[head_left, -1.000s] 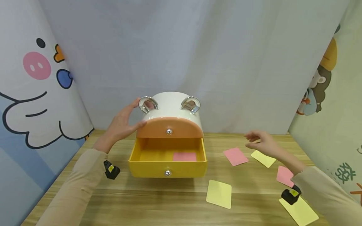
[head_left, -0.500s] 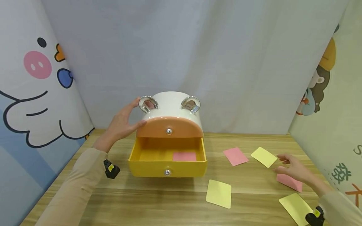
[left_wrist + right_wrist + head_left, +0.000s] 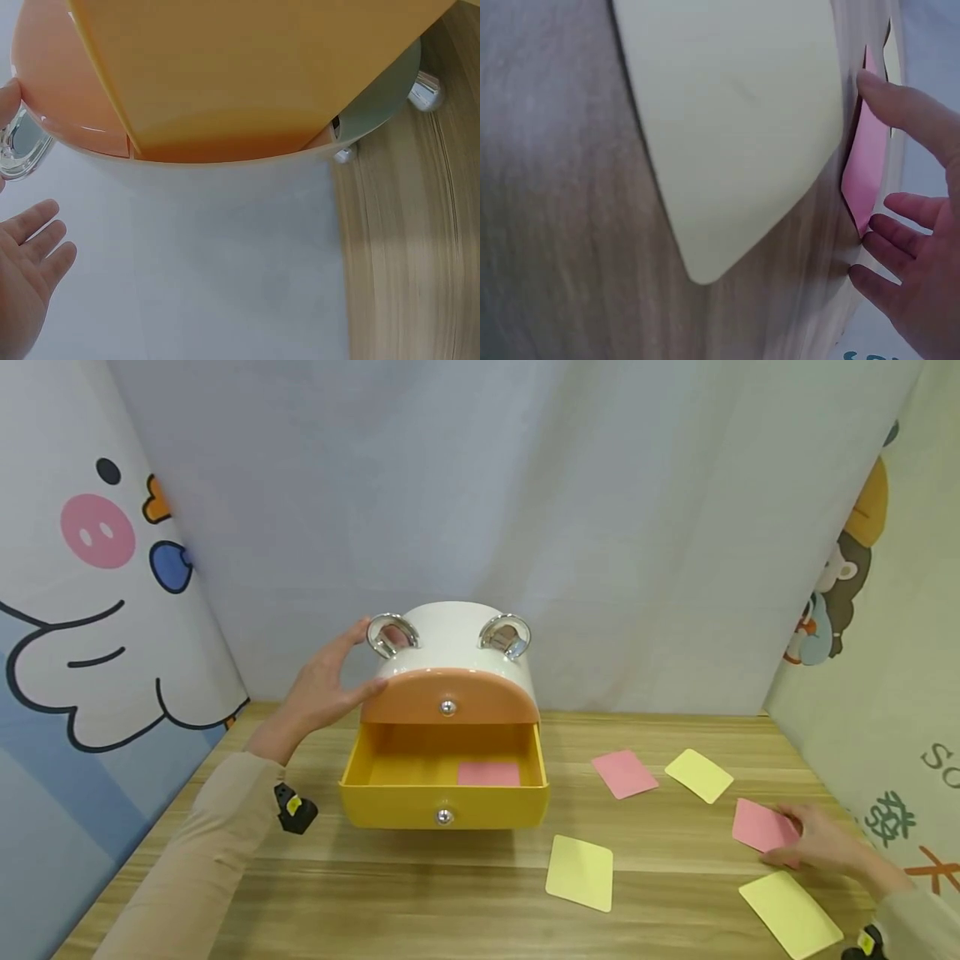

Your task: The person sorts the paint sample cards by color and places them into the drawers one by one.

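Observation:
A small white drawer box point(image 3: 453, 635) with two silver ear-shaped loops stands on the wooden table. Its orange upper drawer point(image 3: 408, 697) is closed; the yellow lower drawer point(image 3: 390, 810) is pulled out, with a pink card point(image 3: 489, 774) lying inside. My left hand point(image 3: 318, 693) rests against the box's left side, thumb at the orange front and a finger by the ear; in the left wrist view the other fingers stand straight and apart. My right hand point(image 3: 821, 843) touches a pink card point(image 3: 759, 825) on the table, thumb and fingers spread at its edges.
Another pink card point(image 3: 625, 774) and a yellow card point(image 3: 699, 775) lie right of the box. Two more yellow ones are nearer: one card point(image 3: 580, 872) before the drawer, one card point(image 3: 791, 914) below my right hand. Printed cloth walls surround the table.
My right hand has moved right and down, past the far yellow card, to the pink card at the right. The left hand has stayed on the box.

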A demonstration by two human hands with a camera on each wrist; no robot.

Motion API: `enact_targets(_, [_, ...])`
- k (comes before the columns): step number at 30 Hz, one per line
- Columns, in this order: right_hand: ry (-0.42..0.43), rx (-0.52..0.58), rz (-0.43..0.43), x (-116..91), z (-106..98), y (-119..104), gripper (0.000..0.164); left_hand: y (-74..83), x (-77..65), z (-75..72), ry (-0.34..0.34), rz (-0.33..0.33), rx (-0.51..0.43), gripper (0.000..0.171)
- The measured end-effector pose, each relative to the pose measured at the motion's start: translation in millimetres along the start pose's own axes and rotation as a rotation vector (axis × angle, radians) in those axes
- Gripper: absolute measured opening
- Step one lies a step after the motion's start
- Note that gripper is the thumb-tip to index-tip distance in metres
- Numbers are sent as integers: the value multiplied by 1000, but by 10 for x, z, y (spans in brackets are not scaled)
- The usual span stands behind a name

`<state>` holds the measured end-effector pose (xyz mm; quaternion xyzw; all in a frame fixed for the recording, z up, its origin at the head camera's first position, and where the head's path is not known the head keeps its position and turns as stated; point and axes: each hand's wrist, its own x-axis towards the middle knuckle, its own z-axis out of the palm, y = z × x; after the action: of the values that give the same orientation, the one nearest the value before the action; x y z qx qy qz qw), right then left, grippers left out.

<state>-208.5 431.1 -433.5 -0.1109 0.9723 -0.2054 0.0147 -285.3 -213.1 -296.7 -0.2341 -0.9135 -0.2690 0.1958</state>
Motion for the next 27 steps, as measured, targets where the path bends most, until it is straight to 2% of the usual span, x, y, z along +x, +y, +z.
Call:
enact_targets(4, [-12, -30, 34, -8, 10, 24, 76, 0, 2, 5, -2, -2, -6, 81])
enact_targets(13, [-1, -79, -5, 25, -2, 17, 69, -3, -1, 8, -1, -7, -5, 81])
enact_targets(21, [12, -150, 22, 35, 9, -17, 68, 0, -4, 6, -3, -11, -13, 80])
enact_targets(27, [12, -136, 20, 69, -58, -106, 71, 9, -7, 2, -2, -12, -11, 81])
